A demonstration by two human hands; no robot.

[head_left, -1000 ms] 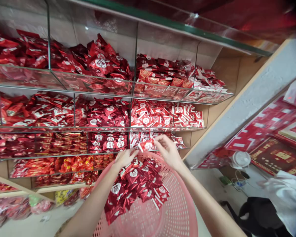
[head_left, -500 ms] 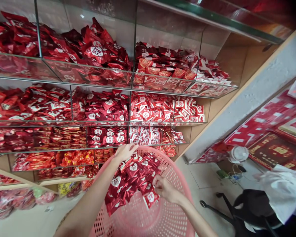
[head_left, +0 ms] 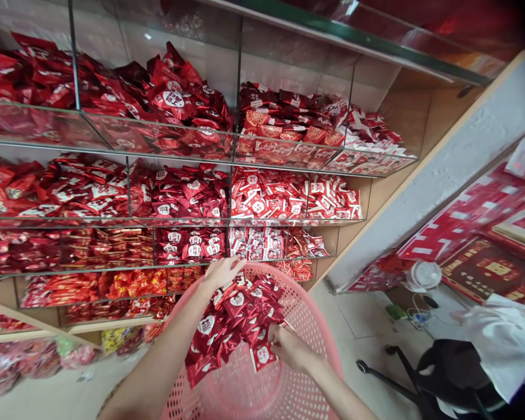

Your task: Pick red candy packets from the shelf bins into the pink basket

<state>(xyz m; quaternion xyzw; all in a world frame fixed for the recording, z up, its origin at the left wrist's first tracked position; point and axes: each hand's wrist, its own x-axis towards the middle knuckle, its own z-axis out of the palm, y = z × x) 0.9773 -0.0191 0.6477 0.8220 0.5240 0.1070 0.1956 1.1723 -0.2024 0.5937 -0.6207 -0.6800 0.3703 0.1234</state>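
A pink perforated plastic basket [head_left: 315, 344] is tilted up in front of me, with a heap of red foil packets [head_left: 231, 326] lying inside it. My left hand [head_left: 221, 272] grips the basket's far rim, fingers curled over the edge. My right hand [head_left: 289, 345] is inside the basket at the lower right of the heap, fingers pinched on a red packet with a white round label [head_left: 262, 356]. Behind the basket stand glass shelves [head_left: 245, 221] divided into compartments, each filled with red packets [head_left: 284, 204].
A grey concrete pillar [head_left: 441, 169] runs along the right of the shelves. Red printed sheets [head_left: 476, 233] lie at the right. On the floor are a small white fan [head_left: 422, 274], a black chair [head_left: 455, 367] and a white cloth [head_left: 503, 338].
A second ago my right hand held a packet up at the shelf; it dropped into the basket and now pinches a packet at the heap's edge. My left hand stayed on the rim.
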